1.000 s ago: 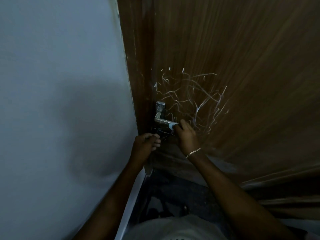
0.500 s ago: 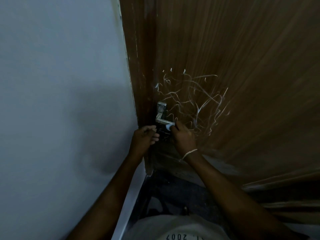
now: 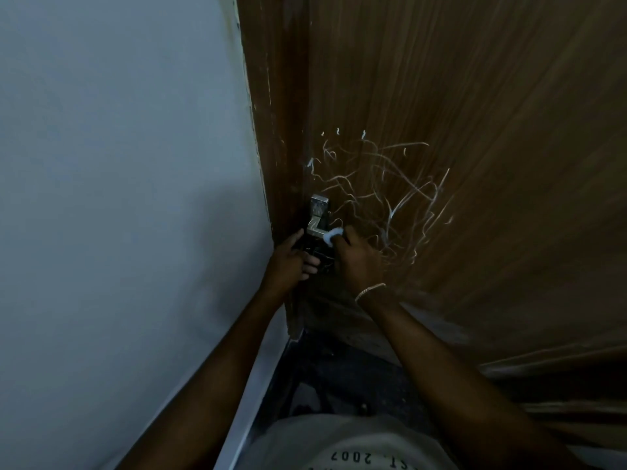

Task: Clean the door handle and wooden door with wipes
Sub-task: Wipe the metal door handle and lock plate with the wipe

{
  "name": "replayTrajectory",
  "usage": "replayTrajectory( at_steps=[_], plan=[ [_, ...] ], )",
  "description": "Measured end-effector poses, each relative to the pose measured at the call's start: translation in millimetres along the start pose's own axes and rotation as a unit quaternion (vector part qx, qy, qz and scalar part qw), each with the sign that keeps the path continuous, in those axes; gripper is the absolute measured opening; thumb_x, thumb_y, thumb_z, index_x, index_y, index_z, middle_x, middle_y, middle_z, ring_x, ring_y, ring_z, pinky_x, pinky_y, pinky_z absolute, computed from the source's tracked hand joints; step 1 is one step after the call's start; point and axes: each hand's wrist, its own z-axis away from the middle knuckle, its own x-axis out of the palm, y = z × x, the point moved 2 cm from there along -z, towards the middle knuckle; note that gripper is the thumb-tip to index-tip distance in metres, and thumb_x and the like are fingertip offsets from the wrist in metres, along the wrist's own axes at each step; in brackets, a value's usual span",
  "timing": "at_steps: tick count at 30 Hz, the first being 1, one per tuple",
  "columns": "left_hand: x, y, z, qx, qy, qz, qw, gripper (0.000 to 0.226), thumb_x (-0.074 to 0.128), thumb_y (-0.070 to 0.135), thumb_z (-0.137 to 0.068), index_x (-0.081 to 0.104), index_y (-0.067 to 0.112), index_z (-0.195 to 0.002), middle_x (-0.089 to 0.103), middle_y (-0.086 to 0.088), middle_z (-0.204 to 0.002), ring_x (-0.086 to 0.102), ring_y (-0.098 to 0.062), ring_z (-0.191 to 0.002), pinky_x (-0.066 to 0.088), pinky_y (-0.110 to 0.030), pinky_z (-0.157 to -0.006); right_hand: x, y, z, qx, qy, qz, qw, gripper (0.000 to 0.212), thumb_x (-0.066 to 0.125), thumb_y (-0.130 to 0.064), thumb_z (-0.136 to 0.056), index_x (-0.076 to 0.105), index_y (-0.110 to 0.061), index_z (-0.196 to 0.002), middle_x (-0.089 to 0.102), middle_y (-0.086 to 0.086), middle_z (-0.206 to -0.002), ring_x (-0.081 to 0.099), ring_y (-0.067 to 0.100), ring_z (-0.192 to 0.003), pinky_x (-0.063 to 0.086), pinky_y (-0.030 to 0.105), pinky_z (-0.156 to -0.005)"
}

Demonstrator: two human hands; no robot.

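Observation:
A brown wooden door (image 3: 475, 130) fills the right side, with white scribble marks (image 3: 383, 195) above and right of the metal door handle (image 3: 317, 218). My right hand (image 3: 358, 259), with a thin bracelet on the wrist, grips a small white wipe (image 3: 330, 235) and presses it against the outer end of the handle's lever. My left hand (image 3: 288, 259) rests just left of and below the handle, at the door edge, thumb raised and fingers curled around something dark that I cannot make out. The lower part of the lock is hidden behind both hands.
A pale grey wall (image 3: 118, 198) takes up the left half, with a white skirting board (image 3: 251, 395) along the dark floor (image 3: 339, 374). The dark door frame (image 3: 271, 130) stands between wall and door. My light shirt (image 3: 339, 446) shows at the bottom.
My right hand has slid the wipe left along the lever toward the handle's base. My left hand has risen slightly and its thumb now points up beside the handle.

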Motion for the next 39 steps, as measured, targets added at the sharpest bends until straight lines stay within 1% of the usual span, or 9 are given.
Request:
replayTrajectory(
  at_steps=[3, 8, 14, 19, 22, 28, 32, 36, 39],
  plan=[
    [4.4, 2.6, 0.7, 0.002, -0.007, -0.004, 1.000, 0.065, 0.049, -0.002, -0.099, 0.034, 0.026, -0.155, 0.070, -0.011, -0.088, 0.062, -0.019, -0.069, 0.048, -0.026, -0.063, 8.8, -8.0, -2.4, 0.003, -0.030, 0.009, 0.999, 0.028, 0.070, -0.018, -0.087, 0.066, -0.009, -0.113, 0.061, 0.011, -0.119, 0.068, 0.027, -0.089, 0.059, 0.039, -0.067],
    [-0.1, 2.3, -3.5, -0.004, 0.011, -0.019, 1.000, 0.066, 0.047, -0.006, -0.097, 0.037, 0.025, -0.155, 0.067, -0.011, -0.080, 0.060, -0.019, -0.064, 0.048, -0.027, -0.060, 1.9, 2.3, 3.6, 0.007, 0.029, 0.023, 0.999, 0.030, 0.076, -0.019, -0.080, 0.069, -0.014, -0.108, 0.064, 0.005, -0.114, 0.068, 0.022, -0.081, 0.053, 0.029, -0.059],
    [-1.3, -0.1, -9.9, -0.003, 0.021, -0.045, 0.999, 0.062, 0.046, -0.001, -0.098, 0.041, 0.028, -0.152, 0.064, -0.010, -0.073, 0.058, -0.019, -0.060, 0.048, -0.026, -0.053, 11.8, -24.8, -13.4, 0.001, -0.059, 0.050, 0.997, 0.027, 0.070, -0.027, -0.089, 0.067, -0.015, -0.113, 0.062, 0.005, -0.120, 0.067, 0.023, -0.094, 0.057, 0.035, -0.066],
    [-3.1, -4.3, -11.5, 0.003, 0.027, -0.060, 0.998, 0.060, 0.045, 0.001, -0.097, 0.043, 0.030, -0.150, 0.064, -0.009, -0.073, 0.058, -0.018, -0.061, 0.048, -0.028, -0.056, 5.0, -16.4, -15.1, 0.009, -0.033, 0.029, 0.999, 0.030, 0.067, -0.023, -0.091, 0.065, -0.013, -0.119, 0.061, 0.008, -0.125, 0.066, 0.026, -0.101, 0.058, 0.037, -0.071],
    [-2.2, -7.8, -13.1, 0.006, 0.033, -0.067, 0.997, 0.055, 0.044, 0.003, -0.099, 0.048, 0.027, -0.147, 0.062, -0.008, -0.071, 0.057, -0.019, -0.059, 0.047, -0.028, -0.055, 12.8, -34.2, -24.4, -0.015, -0.066, 0.061, 0.996, 0.030, 0.067, -0.025, -0.090, 0.065, -0.016, -0.119, 0.060, 0.005, -0.127, 0.065, 0.023, -0.101, 0.057, 0.035, -0.074],
    [-6.9, -6.4, -16.2, 0.009, 0.037, -0.055, 0.998, 0.056, 0.044, 0.002, -0.097, 0.049, 0.032, -0.145, 0.062, -0.008, -0.069, 0.057, -0.018, -0.058, 0.046, -0.028, -0.054, 9.8, -15.9, -13.8, -0.023, -0.034, 0.077, 0.996, 0.026, 0.077, -0.028, -0.080, 0.070, -0.017, -0.103, 0.065, 0.004, -0.112, 0.068, 0.023, -0.084, 0.050, 0.028, -0.054],
    [-5.7, -6.6, -17.0, 0.017, 0.053, -0.050, 0.997, 0.038, 0.045, 0.014, -0.102, 0.058, 0.027, -0.136, 0.061, -0.006, -0.064, 0.056, -0.016, -0.052, 0.046, -0.024, -0.048, 21.2, -38.7, -30.5, -0.042, -0.031, 0.070, 0.996, 0.023, 0.069, -0.022, -0.088, 0.069, -0.016, -0.110, 0.066, 0.005, -0.115, 0.068, 0.024, -0.093, 0.056, 0.033, -0.068],
    [-10.4, -5.7, -17.5, 0.014, 0.052, -0.031, 0.998, 0.052, 0.045, 0.001, -0.096, 0.053, 0.026, -0.141, 0.061, -0.007, -0.065, 0.056, -0.017, -0.053, 0.045, -0.024, -0.047, 16.2, -30.9, -23.2, -0.021, -0.068, 0.095, 0.993, 0.022, 0.073, -0.030, -0.085, 0.071, -0.020, -0.104, 0.067, 0.001, -0.115, 0.068, 0.022, -0.090, 0.052, 0.030, -0.062],
    [-14.0, -7.1, -17.1, 0.016, 0.056, -0.030, 0.998, 0.056, 0.045, -0.002, -0.092, 0.054, 0.024, -0.141, 0.062, -0.008, -0.066, 0.057, -0.018, -0.055, 0.046, -0.024, -0.048, 9.6, -25.8, -21.8, -0.023, -0.049, 0.093, 0.994, 0.024, 0.077, -0.029, -0.080, 0.071, -0.018, -0.101, 0.067, 0.002, -0.110, 0.068, 0.022, -0.085, 0.051, 0.029, -0.057]
  ],
)
